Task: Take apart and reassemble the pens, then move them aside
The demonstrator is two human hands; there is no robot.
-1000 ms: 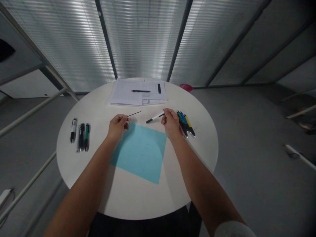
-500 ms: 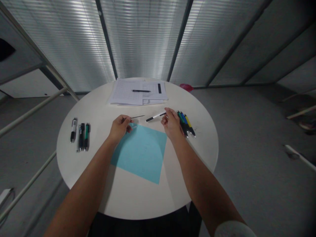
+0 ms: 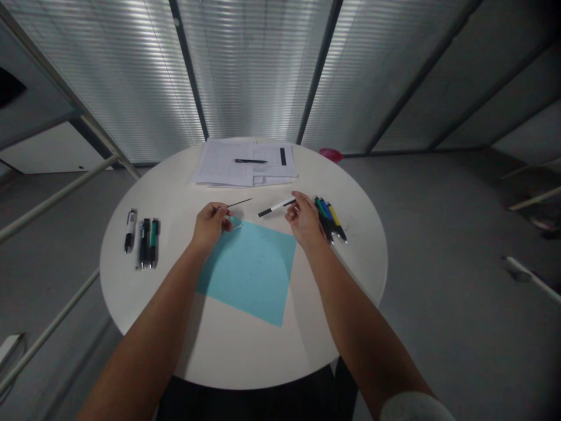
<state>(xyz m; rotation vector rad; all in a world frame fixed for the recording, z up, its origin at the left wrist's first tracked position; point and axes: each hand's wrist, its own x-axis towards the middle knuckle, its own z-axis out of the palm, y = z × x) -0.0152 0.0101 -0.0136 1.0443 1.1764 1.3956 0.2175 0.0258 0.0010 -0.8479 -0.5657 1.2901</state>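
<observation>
My left hand [image 3: 210, 223] pinches a thin dark pen refill [image 3: 240, 203], which points to the right and slightly away from me. A small clear piece [image 3: 238, 226] shows just below those fingers; whether they hold it I cannot tell. In my right hand [image 3: 304, 217] is a white pen barrel with a black end [image 3: 277, 207], slanting down to the left, apart from the refill. Below both hands lies a light blue sheet [image 3: 249, 275]. Close beside my right hand, several pens with green, blue and yellow barrels [image 3: 333, 217] lie together.
On the left of the round white table [image 3: 239, 362] lie a white and black pen [image 3: 130, 230] and several dark and green pens [image 3: 149, 242]. Printed papers [image 3: 225, 166] are at the far edge with a black pen [image 3: 250, 161] on top. A blind-covered glass partition [image 3: 254, 70] stands behind.
My left hand has shifted slightly to the left and away from me, and the refill tip now points a little higher. The right hand with the pen barrel has hardly moved.
</observation>
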